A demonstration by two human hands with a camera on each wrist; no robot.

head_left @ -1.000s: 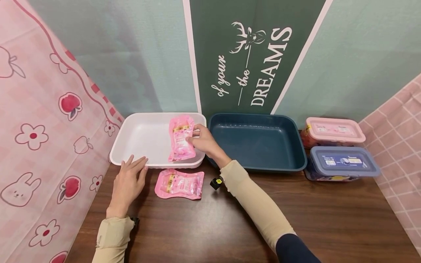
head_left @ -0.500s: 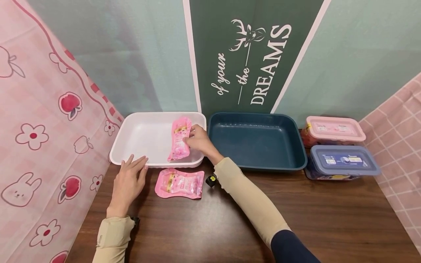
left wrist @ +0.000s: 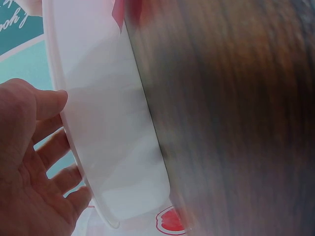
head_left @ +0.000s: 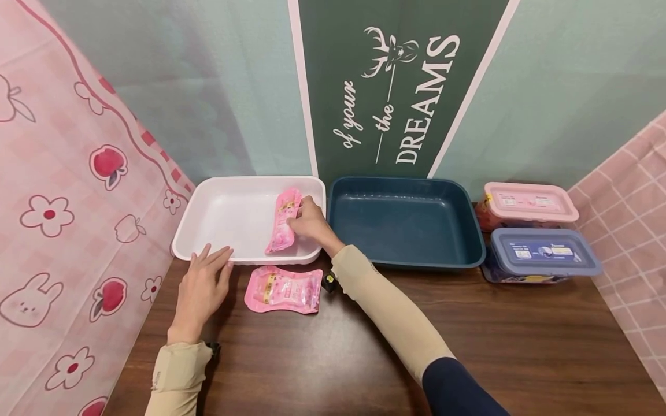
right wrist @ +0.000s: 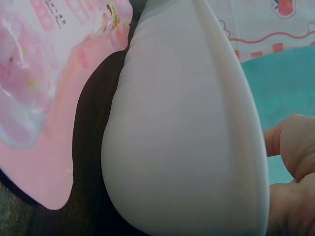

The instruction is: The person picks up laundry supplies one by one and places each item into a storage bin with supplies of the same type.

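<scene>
A pink refill pouch (head_left: 284, 222) leans on its side within the white tub (head_left: 218, 215). My right hand (head_left: 311, 222) pinches its right edge, thumb in front, with the fingertips partly hidden behind it. At the tub's front left rim rests my left hand (head_left: 205, 283), its fingers spread and fairly straight. The left wrist view shows that hand's thumb and fingers (left wrist: 58, 142) along the white rim. A second pink pouch (head_left: 285, 290) lies flat on the table in front of the tub, between the hands. In the right wrist view the tub wall hides the held pouch.
Right of the white tub stands a dark blue tub (head_left: 406, 222) of similar size. Beyond it are two lidded boxes, one pink (head_left: 531, 203) and one blue (head_left: 543, 254). Patterned cloth walls enclose the wooden table (head_left: 312, 364) at the back and sides.
My right hand has shifted slightly left and lower into the white tub, and the pouch it holds has turned more edge-on. My left hand stays at the rim.
</scene>
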